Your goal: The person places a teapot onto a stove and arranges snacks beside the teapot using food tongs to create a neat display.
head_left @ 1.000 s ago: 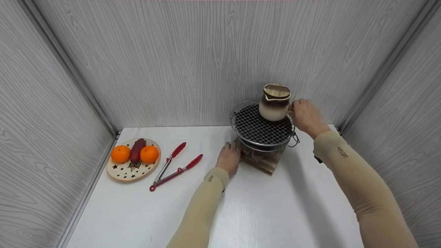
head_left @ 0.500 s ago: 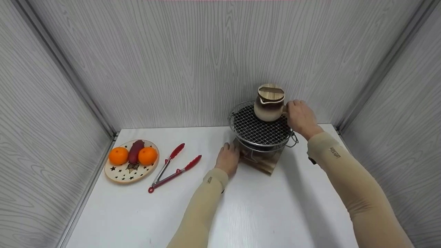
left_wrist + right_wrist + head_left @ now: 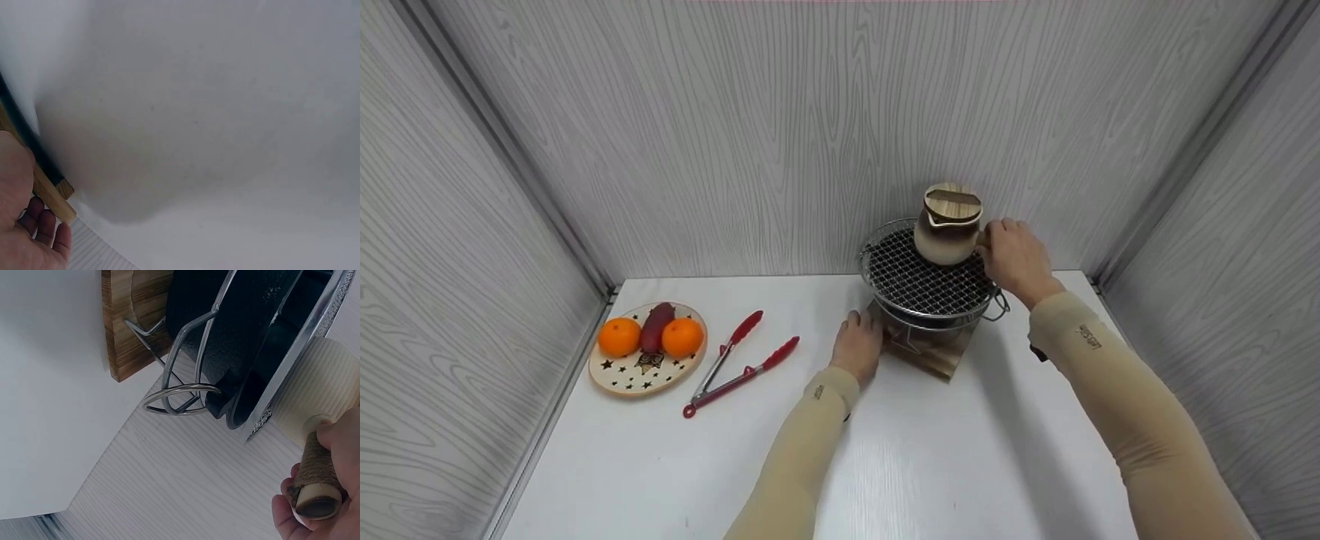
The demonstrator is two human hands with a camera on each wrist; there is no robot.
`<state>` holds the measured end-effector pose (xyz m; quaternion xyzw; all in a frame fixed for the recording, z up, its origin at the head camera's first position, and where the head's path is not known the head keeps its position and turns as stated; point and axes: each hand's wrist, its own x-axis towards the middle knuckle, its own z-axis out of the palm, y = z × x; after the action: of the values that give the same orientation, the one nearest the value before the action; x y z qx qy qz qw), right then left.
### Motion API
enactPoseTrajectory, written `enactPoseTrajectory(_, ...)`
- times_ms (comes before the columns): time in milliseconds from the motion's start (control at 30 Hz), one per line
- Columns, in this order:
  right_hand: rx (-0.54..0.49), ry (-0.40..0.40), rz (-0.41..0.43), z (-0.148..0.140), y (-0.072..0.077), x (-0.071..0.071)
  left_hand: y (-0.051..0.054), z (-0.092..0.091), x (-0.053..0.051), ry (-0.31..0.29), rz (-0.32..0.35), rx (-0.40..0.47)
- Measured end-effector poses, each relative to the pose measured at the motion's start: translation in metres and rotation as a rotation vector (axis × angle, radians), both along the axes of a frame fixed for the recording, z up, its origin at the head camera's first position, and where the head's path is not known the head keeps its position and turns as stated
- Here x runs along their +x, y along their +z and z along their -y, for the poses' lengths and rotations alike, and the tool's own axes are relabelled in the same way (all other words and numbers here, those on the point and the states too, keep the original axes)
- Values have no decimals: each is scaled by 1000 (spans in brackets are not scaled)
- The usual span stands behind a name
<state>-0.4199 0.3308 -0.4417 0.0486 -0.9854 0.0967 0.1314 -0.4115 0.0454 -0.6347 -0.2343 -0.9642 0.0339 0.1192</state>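
The right hand (image 3: 1020, 259) has its fingers curled round the twine-wrapped handle (image 3: 316, 464) of the lidded pot (image 3: 943, 246), with the thumb near the spot where the handle meets the body. From that grip the pot lies straight to the left. The handle sticks out from its side toward the person's right, so hand, handle and pot line up across the stand. The pot itself stands upright on the wire grill (image 3: 919, 285), toward its back right, and the spout (image 3: 936, 223) faces the front — a quarter-turn round from the handle.

The left hand (image 3: 857, 345) is lower and farther off, at the left edge of the wooden board (image 3: 934, 364) under the stove. Its thumb and curled fingers lie either side of the wood; how firmly they press, I cannot tell. So the right hand alone is at the pot — any sideways shift, lift or turn would, I judge, run through that handle, while the left is placed to steady the base.
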Motion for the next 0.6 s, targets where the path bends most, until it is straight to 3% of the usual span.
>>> enactPoseTrajectory(300,-9,-9,-16,0,7,8,2,-2,3,17,-13,-48)
enactPoseTrajectory(600,-25,-26,-48,-3,9,17,8,-3,5,29,39,9)
